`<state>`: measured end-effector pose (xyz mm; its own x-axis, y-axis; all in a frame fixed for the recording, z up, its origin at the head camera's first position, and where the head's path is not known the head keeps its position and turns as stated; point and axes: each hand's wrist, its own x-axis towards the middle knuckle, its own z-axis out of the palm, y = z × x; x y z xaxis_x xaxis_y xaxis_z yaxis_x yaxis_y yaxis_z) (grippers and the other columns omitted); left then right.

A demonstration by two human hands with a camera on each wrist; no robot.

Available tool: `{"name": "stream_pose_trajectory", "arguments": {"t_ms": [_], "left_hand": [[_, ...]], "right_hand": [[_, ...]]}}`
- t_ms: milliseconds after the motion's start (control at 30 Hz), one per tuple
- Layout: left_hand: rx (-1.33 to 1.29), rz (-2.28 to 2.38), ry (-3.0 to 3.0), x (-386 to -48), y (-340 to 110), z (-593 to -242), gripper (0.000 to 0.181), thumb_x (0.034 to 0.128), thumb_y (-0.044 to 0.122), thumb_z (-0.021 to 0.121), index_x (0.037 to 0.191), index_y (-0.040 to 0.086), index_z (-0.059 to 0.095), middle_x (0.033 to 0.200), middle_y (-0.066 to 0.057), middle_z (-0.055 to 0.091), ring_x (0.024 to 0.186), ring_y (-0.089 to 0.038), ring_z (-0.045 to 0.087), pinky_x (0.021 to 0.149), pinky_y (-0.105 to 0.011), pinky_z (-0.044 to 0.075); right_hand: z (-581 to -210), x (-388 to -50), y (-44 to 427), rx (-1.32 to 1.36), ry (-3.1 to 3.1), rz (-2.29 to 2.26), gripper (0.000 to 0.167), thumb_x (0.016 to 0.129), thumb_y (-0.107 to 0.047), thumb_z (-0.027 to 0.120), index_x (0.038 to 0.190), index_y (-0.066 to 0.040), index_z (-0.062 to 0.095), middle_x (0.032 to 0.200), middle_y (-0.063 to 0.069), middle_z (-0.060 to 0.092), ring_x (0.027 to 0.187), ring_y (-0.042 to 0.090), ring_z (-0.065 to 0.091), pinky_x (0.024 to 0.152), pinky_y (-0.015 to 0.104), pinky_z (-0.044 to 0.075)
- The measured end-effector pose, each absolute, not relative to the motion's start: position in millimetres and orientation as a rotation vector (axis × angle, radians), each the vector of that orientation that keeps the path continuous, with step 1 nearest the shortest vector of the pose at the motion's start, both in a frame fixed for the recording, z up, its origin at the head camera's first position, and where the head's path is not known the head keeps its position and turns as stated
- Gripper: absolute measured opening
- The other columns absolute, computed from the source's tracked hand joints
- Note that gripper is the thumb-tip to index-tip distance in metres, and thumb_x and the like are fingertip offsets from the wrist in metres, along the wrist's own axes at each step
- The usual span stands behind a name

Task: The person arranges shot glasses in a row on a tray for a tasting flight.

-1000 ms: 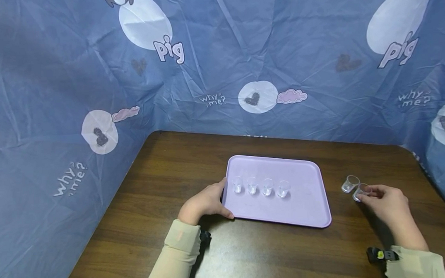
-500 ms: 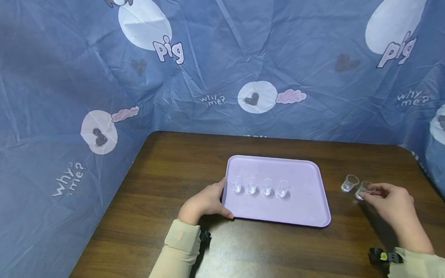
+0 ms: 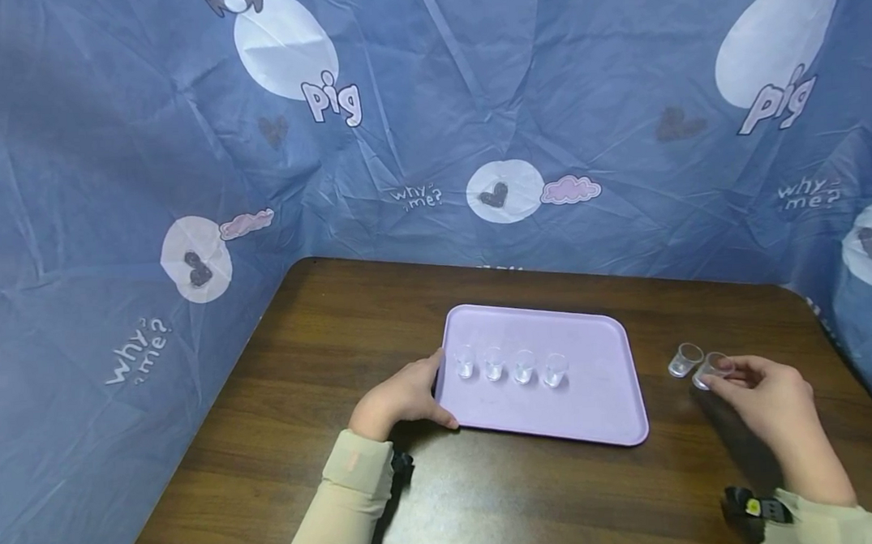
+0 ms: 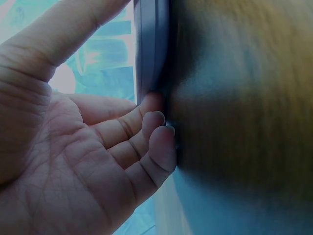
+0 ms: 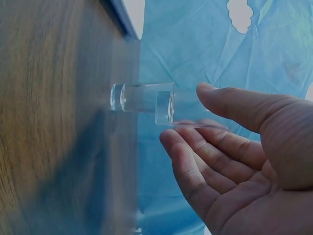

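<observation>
My right hand [image 3: 766, 399] pinches a small clear shot glass [image 3: 711, 371] between thumb and fingers. In the right wrist view that held glass [image 5: 165, 108] is off the table. Close behind it, a second shot glass [image 3: 685, 360] stands on the table. At the left end of a lilac tray [image 3: 594, 387], my left hand [image 3: 401, 399] rests against the edge, with the thumb by the near corner. The left wrist view shows its fingertips touching the tray's side [image 4: 152, 54] and low by the table. Several clear shot glasses [image 3: 524, 367] stand in a row on the tray.
A brown wooden table [image 3: 533, 495] carries everything. Blue printed cloth [image 3: 415, 127] hangs behind it and along the left side. Bare wood lies between the tray's right edge and the two glasses on the right.
My right hand has shifted slightly right and a little up in the head view, carrying the pinched shot glass. The left hand, tray and other glasses stay put.
</observation>
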<state>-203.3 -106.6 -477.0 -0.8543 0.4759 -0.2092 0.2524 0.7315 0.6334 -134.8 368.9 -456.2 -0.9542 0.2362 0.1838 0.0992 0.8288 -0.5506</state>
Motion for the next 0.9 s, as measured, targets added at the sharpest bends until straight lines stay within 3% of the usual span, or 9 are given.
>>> {"name": "stream_pose_trajectory", "arguments": {"t_ms": [167, 333, 433, 667, 900], "left_hand": [[0.559, 0.879, 2.569, -203.2, -106.2, -476.3, 0.122, 0.0666, 0.025, 0.098, 0.156, -0.01, 0.023, 0.15, -0.026, 0.044, 0.133, -0.032, 0.047, 0.11, -0.044, 0.037], [0.56, 0.895, 2.566, -204.0, -106.4, -476.9, 0.122, 0.0664, 0.026, 0.099, 0.156, -0.01, 0.023, 0.149, -0.026, 0.045, 0.132, -0.032, 0.048, 0.109, -0.044, 0.038], [0.564, 0.892, 2.568, -204.2, -106.7, -477.3, 0.123, 0.0663, 0.026, 0.099, 0.156, -0.011, 0.023, 0.149, -0.026, 0.045, 0.132, -0.032, 0.047, 0.109, -0.044, 0.038], [0.568, 0.887, 2.572, -205.2, -106.6, -479.0, 0.123, 0.0659, 0.026, 0.099, 0.156, -0.01, 0.023, 0.148, -0.026, 0.046, 0.132, -0.032, 0.048, 0.109, -0.044, 0.038], [0.572, 0.88, 2.579, -205.3, -105.9, -478.2, 0.123, 0.0656, 0.026, 0.099, 0.156, -0.011, 0.023, 0.149, -0.027, 0.045, 0.133, -0.033, 0.047, 0.11, -0.043, 0.037]], "right_hand": [[-454.7, -134.9, 365.1, -0.187, -2.741, 0.809, 0.04, 0.085, -0.026, 0.085, 0.104, 0.006, 0.073, 0.089, 0.018, 0.075, 0.066, -0.01, 0.055, 0.068, 0.032, 0.041], [-451.7, -136.3, 358.6, -0.114, -2.733, 0.818, 0.038, 0.084, -0.024, 0.086, 0.104, 0.006, 0.074, 0.088, 0.016, 0.075, 0.067, -0.009, 0.055, 0.06, 0.021, 0.042], [-450.5, -137.8, 352.1, -0.077, -2.738, 0.831, 0.038, 0.083, -0.022, 0.087, 0.104, 0.006, 0.074, 0.088, 0.016, 0.074, 0.069, -0.004, 0.059, 0.059, 0.018, 0.042], [-452.6, -143.3, 333.2, -0.015, -2.789, 0.88, 0.041, 0.083, -0.021, 0.087, 0.106, 0.009, 0.071, 0.087, 0.015, 0.074, 0.077, 0.023, 0.069, 0.058, 0.021, 0.048], [-455.7, -148.5, 314.8, 0.07, -2.808, 0.917, 0.034, 0.083, -0.017, 0.086, 0.104, 0.007, 0.073, 0.084, 0.007, 0.072, 0.077, 0.022, 0.068, 0.06, 0.025, 0.051]]}}
